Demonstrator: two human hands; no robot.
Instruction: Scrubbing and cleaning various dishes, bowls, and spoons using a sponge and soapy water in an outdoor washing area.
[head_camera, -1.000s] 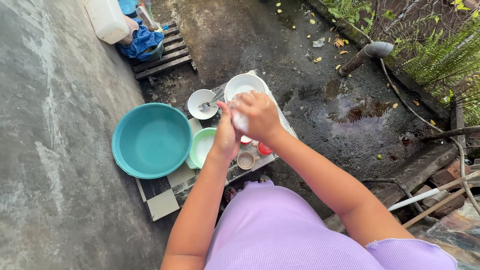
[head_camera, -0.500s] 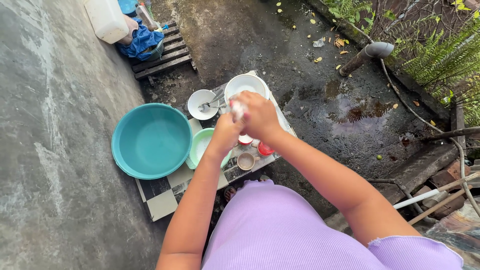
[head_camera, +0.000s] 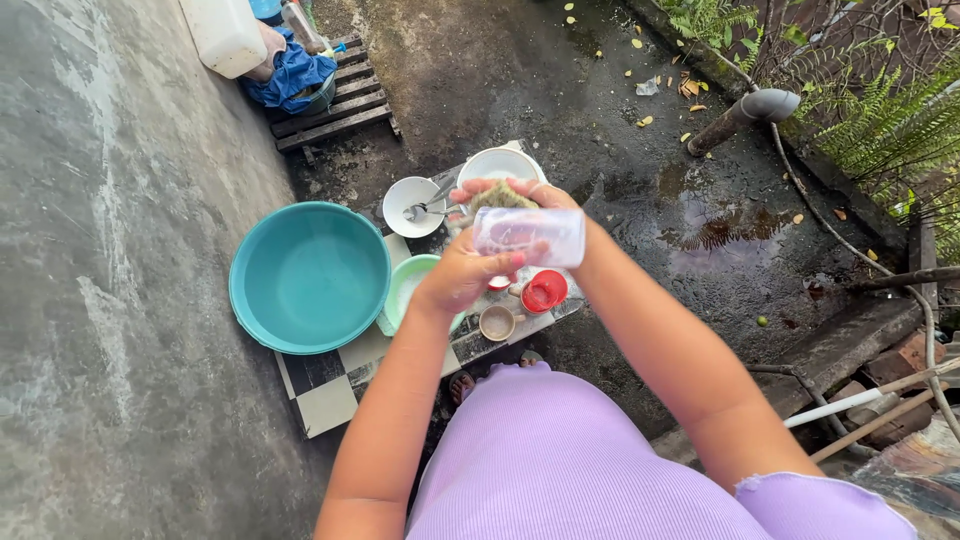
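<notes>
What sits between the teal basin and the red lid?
In the head view, a pale green bowl sits between the teal basin and the red lid, partly behind the left hand.

I see the large teal plastic basin (head_camera: 308, 277) at the left of the checkered tile board (head_camera: 325, 385); right of it sit a small green bowl (head_camera: 408, 285), a red lid (head_camera: 544, 292) and, behind, a white bowl holding spoons (head_camera: 412, 205).

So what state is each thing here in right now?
Clear glass: on its side, held in the left hand.
Sponge: gripped in the right hand.
Teal basin: upright.
Small white bowl: upright, holding spoons.
Red lid: lying flat.
</notes>
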